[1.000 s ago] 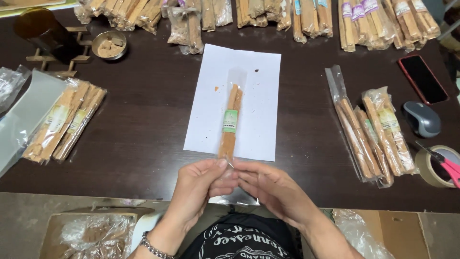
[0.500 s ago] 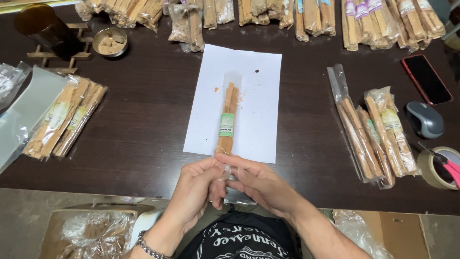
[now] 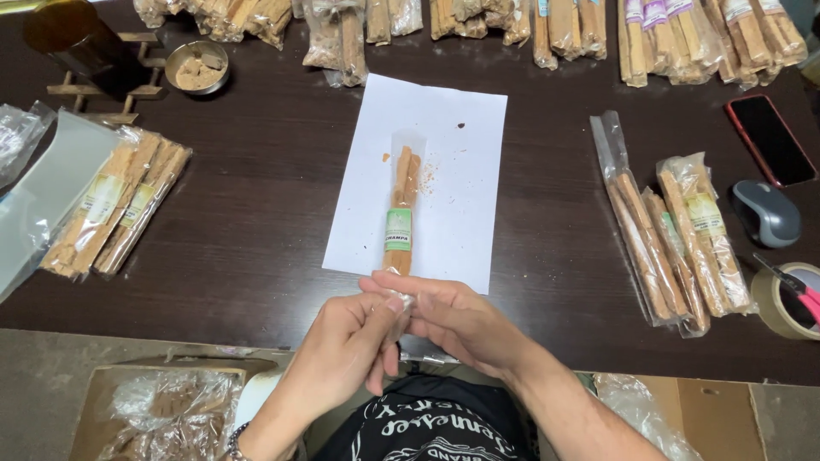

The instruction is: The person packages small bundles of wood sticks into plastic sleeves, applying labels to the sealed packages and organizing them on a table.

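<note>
A clear plastic sleeve of brown sticks (image 3: 401, 201) with a green label lies lengthwise on a white paper sheet (image 3: 453, 128) at the middle of the dark table. My left hand (image 3: 350, 350) and my right hand (image 3: 457, 316) meet at the sleeve's near end, at the paper's front edge. Both pinch the crumpled plastic end between fingers and thumbs. The far end of the sleeve points away from me. Brown crumbs lie scattered on the paper beside the sticks.
Packed stick sleeves lie at the left (image 3: 115, 209) and right (image 3: 675, 239), with more along the back edge (image 3: 683, 34). A metal bowl (image 3: 197, 67), a phone (image 3: 771, 138), a mouse (image 3: 766, 212) and a tape roll (image 3: 790, 299) stand around. A cardboard box (image 3: 162, 410) sits below the table.
The sleeve has slid a little toward me on the paper. Both hands stay at its near end, with the fingers closing tighter on the plastic.
</note>
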